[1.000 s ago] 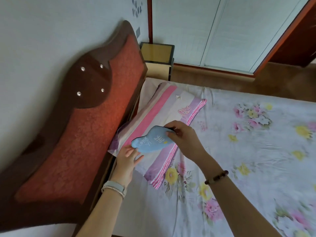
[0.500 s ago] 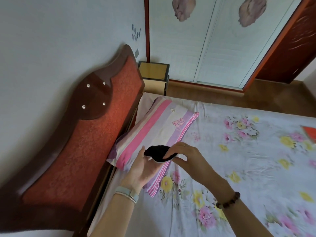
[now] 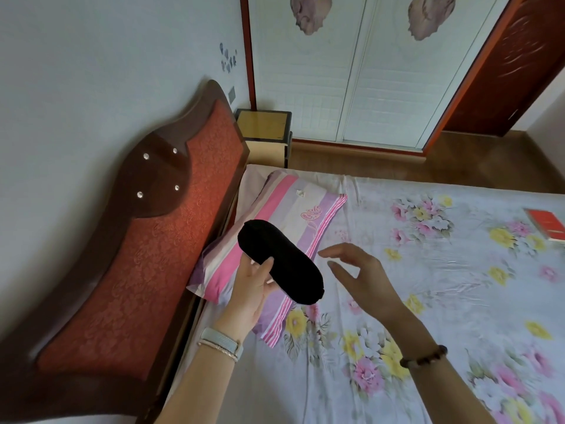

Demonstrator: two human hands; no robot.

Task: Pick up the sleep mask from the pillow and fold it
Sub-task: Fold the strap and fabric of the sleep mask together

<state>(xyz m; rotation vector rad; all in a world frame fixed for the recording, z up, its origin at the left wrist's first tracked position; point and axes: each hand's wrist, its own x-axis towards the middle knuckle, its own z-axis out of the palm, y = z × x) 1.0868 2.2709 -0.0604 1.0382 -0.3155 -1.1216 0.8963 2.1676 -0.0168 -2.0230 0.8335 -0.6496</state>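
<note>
The sleep mask shows its black side, spread out flat and long, held up over the striped pink and purple pillow. My left hand grips it from below near its middle, thumb on top. My right hand hovers just right of the mask, fingers spread, touching nothing. The pillow lies against the headboard at the bed's left end.
A red padded wooden headboard runs along the left. The flowered bedsheet fills the right. A red book lies at the far right edge. A bedside table and white sliding doors stand behind.
The mask went from blue side up, held by both hands, to black side up and unfolded flat. My right hand has let go and drawn away to the right.
</note>
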